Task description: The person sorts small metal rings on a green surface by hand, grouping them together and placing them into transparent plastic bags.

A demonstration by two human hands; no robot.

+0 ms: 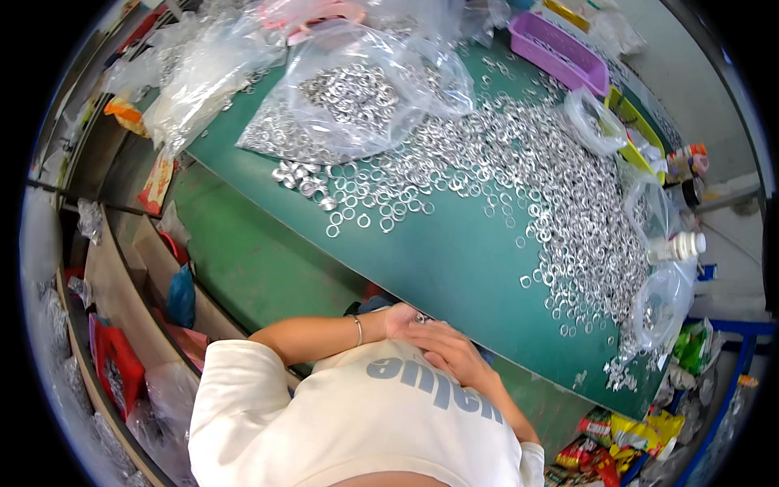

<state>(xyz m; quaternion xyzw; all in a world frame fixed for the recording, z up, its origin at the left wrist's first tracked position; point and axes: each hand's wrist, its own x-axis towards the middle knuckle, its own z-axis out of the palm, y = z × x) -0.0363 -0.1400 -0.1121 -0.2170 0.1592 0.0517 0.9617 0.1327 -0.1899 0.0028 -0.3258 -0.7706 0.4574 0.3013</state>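
My two hands meet at the near edge of the green table (466,280), close in front of my white shirt. A thin bracelet circles the left wrist. My left hand (398,319) has its fingers mostly hidden behind the right. Across it lies my right hand (449,351), with its fingers stretched out toward the left. Small shiny bits show beside the left hand at the table edge; too small to make out. Loose silver metal rings (560,219) cover the table beyond. Toward the far left, a clear plastic bag (345,97) holds more of these rings.
A purple basket (560,53) and a yellow-green basket (637,130) stand at the far right. Near the right edge are clear bags and a white bottle (682,246). Snack packets (641,434) lie at the lower right. Shelves with a red bin (118,369) line the left.
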